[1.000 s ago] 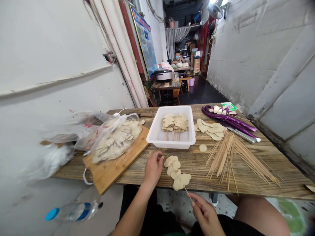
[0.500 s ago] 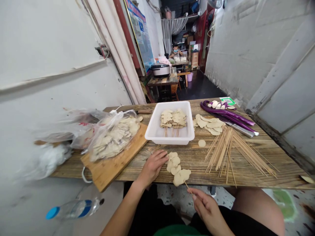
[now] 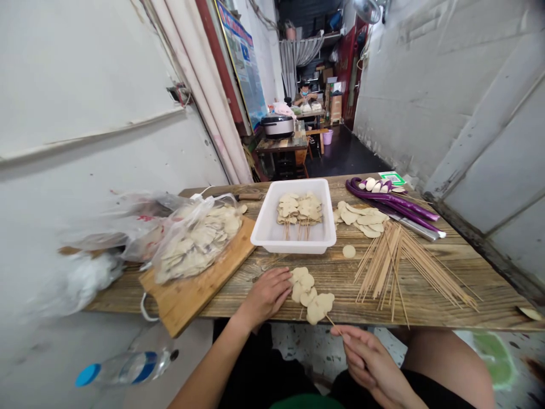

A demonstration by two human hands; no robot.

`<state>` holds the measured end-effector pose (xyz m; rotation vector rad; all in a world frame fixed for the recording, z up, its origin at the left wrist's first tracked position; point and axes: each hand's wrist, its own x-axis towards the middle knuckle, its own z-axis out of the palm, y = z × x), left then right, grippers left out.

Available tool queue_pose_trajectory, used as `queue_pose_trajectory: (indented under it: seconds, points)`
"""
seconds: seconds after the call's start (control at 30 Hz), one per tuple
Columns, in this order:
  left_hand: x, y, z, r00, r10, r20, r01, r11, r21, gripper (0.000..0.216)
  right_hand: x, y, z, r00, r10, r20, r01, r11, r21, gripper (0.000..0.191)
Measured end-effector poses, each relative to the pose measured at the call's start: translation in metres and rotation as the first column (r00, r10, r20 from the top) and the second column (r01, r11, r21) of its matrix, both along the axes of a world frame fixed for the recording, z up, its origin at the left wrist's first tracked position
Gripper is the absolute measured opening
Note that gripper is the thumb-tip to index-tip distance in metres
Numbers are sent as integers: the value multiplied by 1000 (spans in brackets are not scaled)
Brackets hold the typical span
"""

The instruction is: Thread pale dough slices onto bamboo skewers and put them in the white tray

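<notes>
My right hand (image 3: 374,360) pinches the bare end of a thin wooden skewer (image 3: 334,325) just off the table's front edge. Threaded on that skewer are pale, thin round slices (image 3: 320,308); their exact kind is unclear. Beside them on the wood lie more pale slices (image 3: 302,282), overlapping the threaded ones. My left hand (image 3: 267,295) rests on the table with its fingers stretched toward these slices, fingertips at their left edge. Behind my hands, a white plastic tray (image 3: 293,247) holds finished-looking skewers of slices (image 3: 300,208).
Bamboo skewers (image 3: 394,267) lie spread on the right, below loose slices (image 3: 361,218), purple eggplants (image 3: 400,205) and a knife (image 3: 419,227). At left, a plastic bag of slices (image 3: 198,241) sits on a cutting board (image 3: 221,284). A person (image 3: 304,97) sits far back.
My right hand has moved slightly right with the skewer and its slices. The slices beside it have spread a little, and a thin stick end now shows below them. My left hand stays nearly in place.
</notes>
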<state>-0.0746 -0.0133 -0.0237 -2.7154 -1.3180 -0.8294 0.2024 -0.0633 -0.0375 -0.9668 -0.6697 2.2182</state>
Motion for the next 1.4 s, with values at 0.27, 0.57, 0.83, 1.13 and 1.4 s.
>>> queue_pose_trajectory:
  seconds: [0.27,0.57,0.83,1.13,1.4]
  points:
    - [0,1,-7,997,-27,77,26,1000,10,26,-8,-6,-9,994,-12,108,3,996,84,42]
    - [14,-8,-2,984,167,58,-161,982,-99,45,-17,-10,-9,835,-192,516,-143,829,540,43]
    - [26,-7,-8,974,187,-127,-209,958,-194,49,-20,-8,-6,785,-228,576,-244,740,626,37]
    - [19,-8,-3,942,325,90,-299,928,-221,53,-29,-9,-8,809,-243,536,-188,756,626,39]
    - [-14,-25,-18,588,636,500,-633,747,-206,40,-7,-20,11,808,-276,520,-203,698,686,38]
